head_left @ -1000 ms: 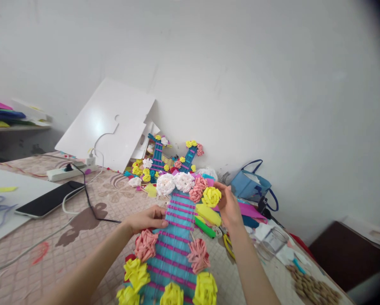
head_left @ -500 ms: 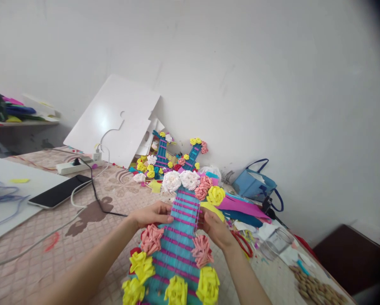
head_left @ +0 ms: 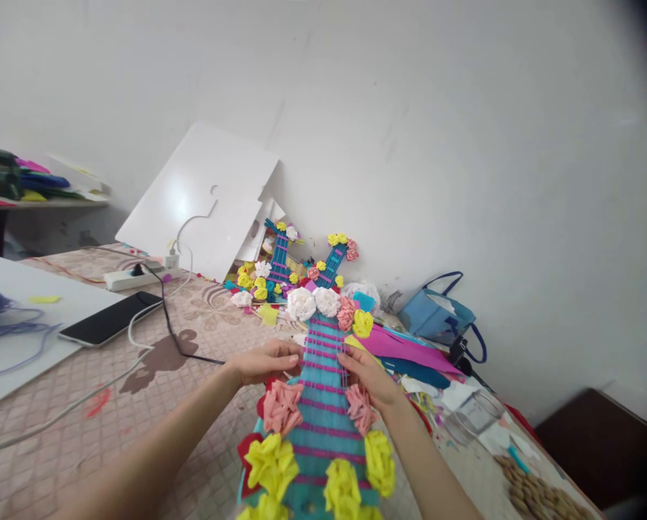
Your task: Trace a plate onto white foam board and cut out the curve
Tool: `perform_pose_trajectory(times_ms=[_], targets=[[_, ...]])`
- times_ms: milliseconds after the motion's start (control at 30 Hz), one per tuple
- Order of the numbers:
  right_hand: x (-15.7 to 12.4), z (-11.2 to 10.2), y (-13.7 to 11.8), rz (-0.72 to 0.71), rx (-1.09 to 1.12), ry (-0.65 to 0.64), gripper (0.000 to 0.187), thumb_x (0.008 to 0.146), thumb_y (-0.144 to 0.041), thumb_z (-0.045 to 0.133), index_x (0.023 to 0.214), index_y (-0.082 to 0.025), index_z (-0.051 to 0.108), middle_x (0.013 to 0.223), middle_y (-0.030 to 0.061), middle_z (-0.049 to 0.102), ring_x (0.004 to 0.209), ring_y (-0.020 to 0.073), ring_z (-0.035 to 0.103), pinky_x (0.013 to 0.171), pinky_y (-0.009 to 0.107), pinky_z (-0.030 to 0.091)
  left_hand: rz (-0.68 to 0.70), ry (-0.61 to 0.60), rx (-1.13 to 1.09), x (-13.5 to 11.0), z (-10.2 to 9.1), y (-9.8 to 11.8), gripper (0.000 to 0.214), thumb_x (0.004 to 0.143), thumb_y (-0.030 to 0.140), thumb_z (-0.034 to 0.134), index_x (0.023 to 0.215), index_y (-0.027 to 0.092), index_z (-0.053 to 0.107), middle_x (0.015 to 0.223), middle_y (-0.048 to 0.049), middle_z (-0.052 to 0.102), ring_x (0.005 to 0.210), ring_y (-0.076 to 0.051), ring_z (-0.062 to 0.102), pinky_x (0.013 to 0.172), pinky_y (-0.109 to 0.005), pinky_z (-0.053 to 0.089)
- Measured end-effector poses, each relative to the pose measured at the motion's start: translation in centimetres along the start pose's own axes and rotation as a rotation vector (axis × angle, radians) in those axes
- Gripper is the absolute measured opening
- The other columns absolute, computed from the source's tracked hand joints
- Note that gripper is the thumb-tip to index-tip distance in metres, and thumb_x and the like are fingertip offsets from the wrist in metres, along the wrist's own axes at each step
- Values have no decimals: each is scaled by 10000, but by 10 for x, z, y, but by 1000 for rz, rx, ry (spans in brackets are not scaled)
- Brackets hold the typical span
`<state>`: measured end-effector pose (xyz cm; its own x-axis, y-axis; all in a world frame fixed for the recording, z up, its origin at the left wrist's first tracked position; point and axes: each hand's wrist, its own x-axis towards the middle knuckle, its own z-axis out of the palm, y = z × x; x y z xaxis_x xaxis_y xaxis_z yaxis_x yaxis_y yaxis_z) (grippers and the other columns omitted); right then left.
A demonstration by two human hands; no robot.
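Note:
A teal guitar-shaped craft (head_left: 324, 393) with magenta cross bands stands in front of me, its neck pointing away toward the wall. White, pink and yellow crumpled-paper flowers edge its top and its wider lower body, and red shows along the left side. My left hand (head_left: 266, 361) grips the left edge of the neck, thumb on the near side. On the opposite edge my right hand (head_left: 370, 377) holds on with its fingertips. The fingers behind the craft are partly hidden, and its bottom runs out of view.
Two smaller flowered teal crafts (head_left: 280, 260) lean at the back near a white board (head_left: 198, 195). A phone (head_left: 112, 318), cables and a power strip (head_left: 139, 278) lie left. Rightward are a blue bag (head_left: 437, 314), magenta paper (head_left: 410, 352), a clear cup (head_left: 475, 415) and peanuts (head_left: 540, 491).
The craft has turned and shifted slightly right, its lower body swinging right so more of the red left edge shows. Both hands stay on the neck. The whole view has shifted a little.

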<state>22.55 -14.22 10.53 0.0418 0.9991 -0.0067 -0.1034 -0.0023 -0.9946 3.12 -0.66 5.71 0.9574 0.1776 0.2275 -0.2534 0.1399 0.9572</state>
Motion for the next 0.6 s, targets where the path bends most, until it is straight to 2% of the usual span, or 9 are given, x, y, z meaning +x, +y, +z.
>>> perform_pose_trajectory(times_ms=[167,300,433,600], targets=[[10,-25,-11,58,-23,-114,318,745,-376,726,1002,-193,682,808,31,731,757,191,694,727,343,533,-9,-65,-90,1,-1,-3,450,754,461,731,1075,156,652,956,-82,679,830,-139,633,685,-205,466],[16,-39,-23,100,-84,-214,355,743,-372,728,1034,-178,672,843,44,730,719,164,686,712,313,527,-30,-163,-141,1,2,0,492,792,431,704,1172,133,607,1090,-175,668,915,-236,668,707,-296,512],[20,-46,-47,168,-179,-307,417,711,-346,755,1069,-157,656,943,71,727,791,165,692,768,318,522,-14,-205,-191,2,1,-1,473,820,395,685,1192,119,591,1143,-204,650,978,-264,658,800,-362,512],[28,-64,-77,262,-367,-379,425,655,-359,778,993,-124,675,871,76,734,743,191,692,712,350,536,25,-228,-281,8,-5,-9,561,880,585,490,1144,104,608,1114,-209,661,976,-267,658,821,-376,501]])
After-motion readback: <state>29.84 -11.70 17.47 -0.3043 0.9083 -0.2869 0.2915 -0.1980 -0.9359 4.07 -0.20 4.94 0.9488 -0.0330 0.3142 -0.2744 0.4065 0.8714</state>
